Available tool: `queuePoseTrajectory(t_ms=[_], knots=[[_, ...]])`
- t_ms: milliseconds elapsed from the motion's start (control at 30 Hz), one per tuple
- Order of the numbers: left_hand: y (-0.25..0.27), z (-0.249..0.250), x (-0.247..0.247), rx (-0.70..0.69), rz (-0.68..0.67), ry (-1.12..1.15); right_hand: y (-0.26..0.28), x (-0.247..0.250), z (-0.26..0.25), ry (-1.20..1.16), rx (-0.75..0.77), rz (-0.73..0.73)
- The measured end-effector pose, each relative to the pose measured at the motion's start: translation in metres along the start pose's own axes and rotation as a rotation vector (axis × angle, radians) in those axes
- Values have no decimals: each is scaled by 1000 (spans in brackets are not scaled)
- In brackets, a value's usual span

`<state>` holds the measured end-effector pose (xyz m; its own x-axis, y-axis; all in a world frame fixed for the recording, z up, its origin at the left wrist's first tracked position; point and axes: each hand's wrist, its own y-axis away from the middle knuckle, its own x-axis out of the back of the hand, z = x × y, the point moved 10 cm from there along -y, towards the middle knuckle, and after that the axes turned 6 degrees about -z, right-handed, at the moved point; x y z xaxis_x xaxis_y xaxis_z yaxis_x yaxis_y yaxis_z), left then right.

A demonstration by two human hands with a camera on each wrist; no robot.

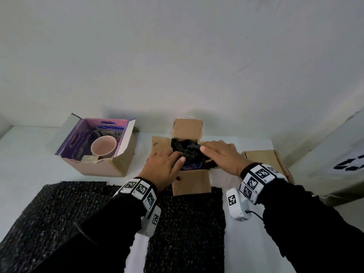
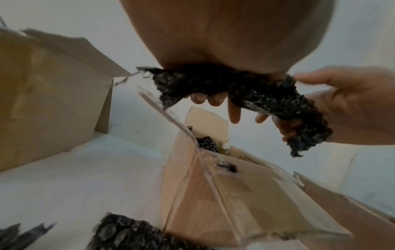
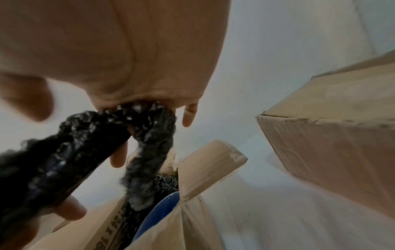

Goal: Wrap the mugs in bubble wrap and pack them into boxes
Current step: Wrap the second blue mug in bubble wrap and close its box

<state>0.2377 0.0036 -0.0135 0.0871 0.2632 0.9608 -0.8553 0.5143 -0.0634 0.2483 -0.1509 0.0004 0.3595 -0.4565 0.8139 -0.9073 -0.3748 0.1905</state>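
Head view: your left hand (image 1: 161, 166) and right hand (image 1: 220, 154) meet over the open brown box (image 1: 191, 184) in the middle of the white table (image 1: 29, 154), both on a crumpled piece of black bubble wrap (image 1: 189, 152) at the box's mouth; a sliver of blue mug (image 1: 194, 166) shows beneath the wrap inside that box. Left of the brown box stands a purple-lined box (image 1: 94, 146) with a pink mug (image 1: 103, 147) upright inside it. Right of the brown box sits another cardboard box (image 1: 264, 160). Nearer you than the brown box, two flat sheets of black bubble wrap (image 1: 187, 223) lie on the table. Left wrist view: your left fingers (image 2: 215, 99) curl round the bunched wrap (image 2: 245, 91) above the brown box (image 2: 213, 194), and your right hand (image 2: 352, 108) grips the strip's other end. Right wrist view: your right fingers (image 3: 188, 115) curl round the twisted wrap (image 3: 85, 143), which hangs into the brown box (image 3: 209, 160); the blue mug (image 3: 160, 214) lies inside, part covered by wrap, and the other cardboard box (image 3: 331, 135) stands to the right of the brown one.
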Motion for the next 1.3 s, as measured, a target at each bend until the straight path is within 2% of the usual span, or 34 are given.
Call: queuePoseTrajectory(t_ms=[100, 200, 300, 467, 633, 767, 833, 933, 1067, 1300], knots=[[-16, -7, -9, 45, 20, -107, -18, 6, 2, 331, 15, 44], [-21, 2, -22, -10, -12, -186, -31, 3, -6, 441, 102, 38], [-17, 15, -36, -135, -42, -163, -44, -13, -9, 561, 156, -88], [-19, 12, -52, -176, -151, -208, -53, -40, -6, 615, 161, -256], [-32, 8, -55, -96, -263, -292, -60, -50, 12, 651, 51, -393], [-31, 4, -58, -59, -279, -323, -70, -56, 30, 654, -142, -430], [-30, 4, -57, -29, -279, -306, -72, -58, 29, 702, -161, -381], [-28, 3, -58, 20, -293, -296, -69, -57, 10, 843, -60, -215], [-26, 4, -53, 59, -261, -317, -63, -41, 9, 773, -82, -11], [-26, 3, -54, 68, -231, -373, -53, -38, 0, 777, 92, -141]])
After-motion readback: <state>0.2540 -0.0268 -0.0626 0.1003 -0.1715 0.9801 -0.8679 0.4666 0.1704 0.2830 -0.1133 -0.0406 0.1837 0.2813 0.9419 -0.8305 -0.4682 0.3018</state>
